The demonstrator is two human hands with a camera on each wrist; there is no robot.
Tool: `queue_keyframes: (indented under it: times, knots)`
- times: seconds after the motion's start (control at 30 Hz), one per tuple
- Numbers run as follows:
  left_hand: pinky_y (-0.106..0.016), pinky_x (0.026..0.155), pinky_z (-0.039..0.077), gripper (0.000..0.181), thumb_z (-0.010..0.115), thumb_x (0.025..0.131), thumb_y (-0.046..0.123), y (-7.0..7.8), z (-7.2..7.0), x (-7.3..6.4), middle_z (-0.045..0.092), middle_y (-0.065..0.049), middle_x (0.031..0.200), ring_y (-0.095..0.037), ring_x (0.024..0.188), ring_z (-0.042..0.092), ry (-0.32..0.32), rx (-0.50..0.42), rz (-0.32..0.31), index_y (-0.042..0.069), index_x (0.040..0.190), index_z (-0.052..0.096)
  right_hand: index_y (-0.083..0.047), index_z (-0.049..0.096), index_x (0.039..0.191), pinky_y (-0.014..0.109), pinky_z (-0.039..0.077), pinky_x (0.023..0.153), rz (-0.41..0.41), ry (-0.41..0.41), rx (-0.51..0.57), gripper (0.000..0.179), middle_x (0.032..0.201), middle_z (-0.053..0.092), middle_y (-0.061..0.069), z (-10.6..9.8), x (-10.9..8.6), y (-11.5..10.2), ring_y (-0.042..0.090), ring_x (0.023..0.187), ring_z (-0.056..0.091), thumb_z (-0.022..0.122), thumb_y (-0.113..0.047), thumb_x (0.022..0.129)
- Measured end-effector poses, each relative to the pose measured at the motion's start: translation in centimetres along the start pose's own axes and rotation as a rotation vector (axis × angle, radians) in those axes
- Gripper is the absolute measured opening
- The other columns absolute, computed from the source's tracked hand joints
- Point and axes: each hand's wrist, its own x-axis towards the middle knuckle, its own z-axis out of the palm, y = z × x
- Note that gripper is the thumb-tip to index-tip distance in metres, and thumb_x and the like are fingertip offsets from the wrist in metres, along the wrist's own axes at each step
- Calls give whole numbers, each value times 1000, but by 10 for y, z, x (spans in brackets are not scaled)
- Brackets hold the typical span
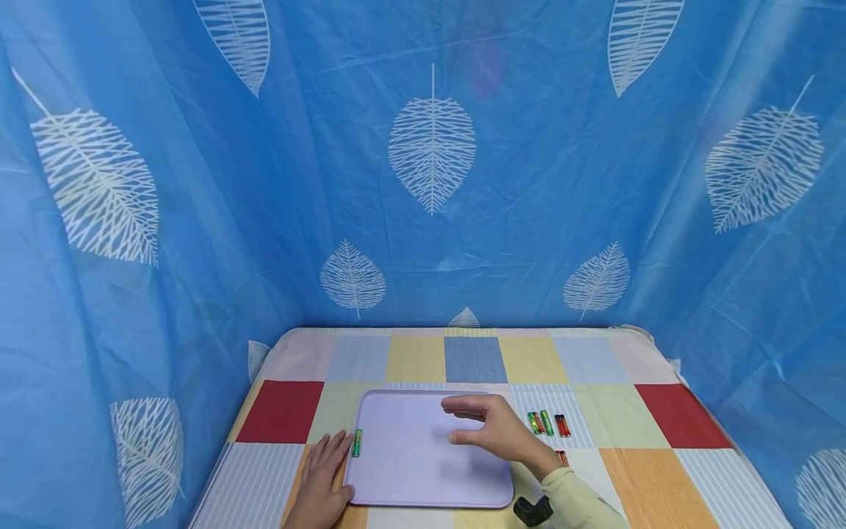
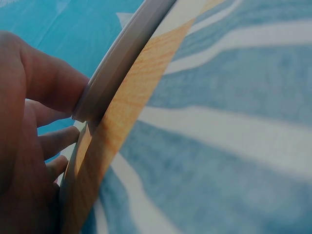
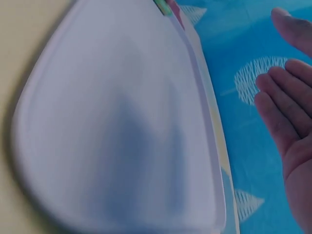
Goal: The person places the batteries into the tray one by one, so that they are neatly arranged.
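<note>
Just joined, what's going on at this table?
A person is working at a shallow lilac tray with both bare hands. Their left hand rests at the tray's left edge, thumb against it, near a green battery lying along the left rim. Their right hand is above the right half of the tray, thumb apart from the fingers, holding nothing. More batteries, red and green, lie right of the tray on the patchwork cloth.
</note>
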Motion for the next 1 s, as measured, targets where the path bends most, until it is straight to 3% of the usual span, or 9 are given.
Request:
queue_keyframes:
  times: [0.17,0.33,0.5,0.83,1.0]
  knots:
    - [-78,129,9,86,72,70,4,0,2,1,49,-28,165,-56,157,25,17,6,-13,1,155,58,-4,70,144,49,59,112,35,18,8,57,143,71,24,-20,-19,7,28,131,73,88,-22,93]
    - [-77,131,4,88,72,73,3,2,-1,1,45,-25,169,-55,161,20,-26,12,-29,3,159,55,-8,71,145,60,55,111,63,32,16,55,144,70,25,-44,-38,11,24,132,73,87,-23,94]
    - [-76,131,5,88,73,74,3,4,-2,2,44,-24,170,-54,162,20,-36,23,-34,5,160,54,-8,70,146,59,56,110,85,23,-5,54,145,70,25,-68,-56,16,16,131,73,85,-18,95]
    - [-77,129,7,88,72,72,3,0,1,1,46,-26,168,-55,160,22,-6,11,-19,4,158,56,-3,71,142,51,63,105,168,36,-96,52,142,72,23,-100,-88,24,38,129,73,85,-19,95]
    - [-77,129,7,87,71,72,3,-3,2,0,48,-27,167,-54,160,22,15,-4,8,3,157,57,-4,72,142,45,64,105,226,67,-145,53,140,75,16,-110,-104,28,28,128,75,87,-22,94]
